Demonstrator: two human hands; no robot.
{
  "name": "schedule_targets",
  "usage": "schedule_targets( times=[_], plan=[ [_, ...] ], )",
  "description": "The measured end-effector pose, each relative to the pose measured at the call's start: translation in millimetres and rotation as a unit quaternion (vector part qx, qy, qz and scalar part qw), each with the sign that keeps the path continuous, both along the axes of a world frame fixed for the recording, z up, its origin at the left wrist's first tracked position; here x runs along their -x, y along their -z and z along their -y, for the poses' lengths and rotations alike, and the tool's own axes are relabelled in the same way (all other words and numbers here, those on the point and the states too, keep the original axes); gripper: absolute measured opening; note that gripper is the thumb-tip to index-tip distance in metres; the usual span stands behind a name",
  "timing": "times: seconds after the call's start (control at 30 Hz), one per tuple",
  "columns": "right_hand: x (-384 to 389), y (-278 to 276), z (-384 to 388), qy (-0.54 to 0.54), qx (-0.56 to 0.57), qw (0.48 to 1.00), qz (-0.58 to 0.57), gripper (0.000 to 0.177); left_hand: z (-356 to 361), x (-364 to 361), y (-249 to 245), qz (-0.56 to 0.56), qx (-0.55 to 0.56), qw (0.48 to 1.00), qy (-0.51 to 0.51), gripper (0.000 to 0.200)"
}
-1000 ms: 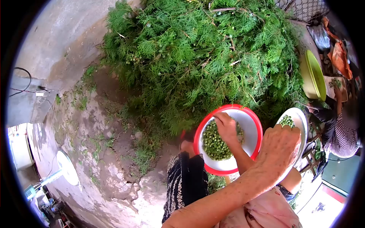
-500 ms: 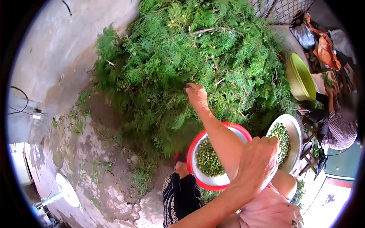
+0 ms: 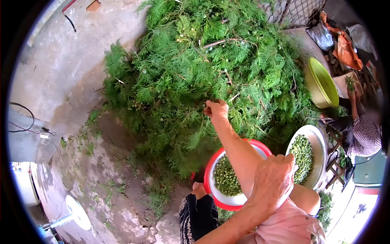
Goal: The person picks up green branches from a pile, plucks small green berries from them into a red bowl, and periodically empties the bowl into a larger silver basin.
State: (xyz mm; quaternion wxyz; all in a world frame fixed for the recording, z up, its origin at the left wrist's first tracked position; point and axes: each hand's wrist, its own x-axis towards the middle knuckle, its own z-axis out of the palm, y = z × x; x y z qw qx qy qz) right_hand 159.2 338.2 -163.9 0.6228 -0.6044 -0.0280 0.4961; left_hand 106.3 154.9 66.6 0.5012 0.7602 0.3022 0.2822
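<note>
Reaching clean over a red-rimmed basin
Right hand off its 11 o'clock by the branches, left hand at 3; fingers kinda curled, can't tell if they've got anything.

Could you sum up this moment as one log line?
Left hand: curled, near metal bowl | Right hand: at green branches | Red-rimmed basin, metal bowl: both hold small green pieces
</note>
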Motion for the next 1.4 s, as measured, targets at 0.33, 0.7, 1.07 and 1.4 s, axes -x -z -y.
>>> schedule_targets(
  times=[0.33, 0.7, 1.07, 1.4],
  plan=[
    [2, -22, 57, -0.020, -0.011, 0.992, -0.127, 0.003, 6, -9, -3, -0.010, -0.015, 1.000, 0.001, 0.011],
    [79, -102, 147, -0.094, -0.027, 0.974, -0.207, 0.015, 15, -19, 3, -0.012, -0.049, 0.999, 0.002, 0.010],
    [83, -139, 220, -0.179, -0.005, 0.978, -0.110, 0.016, -10, 26, -11, -0.044, -0.113, 0.983, -0.137, 0.017],
    [37, -212, 254, -0.246, -0.071, 0.941, 0.220, 0.010, -42, 78, 1, 0.276, 0.370, 0.806, -0.370, 0.052]
  ],
)
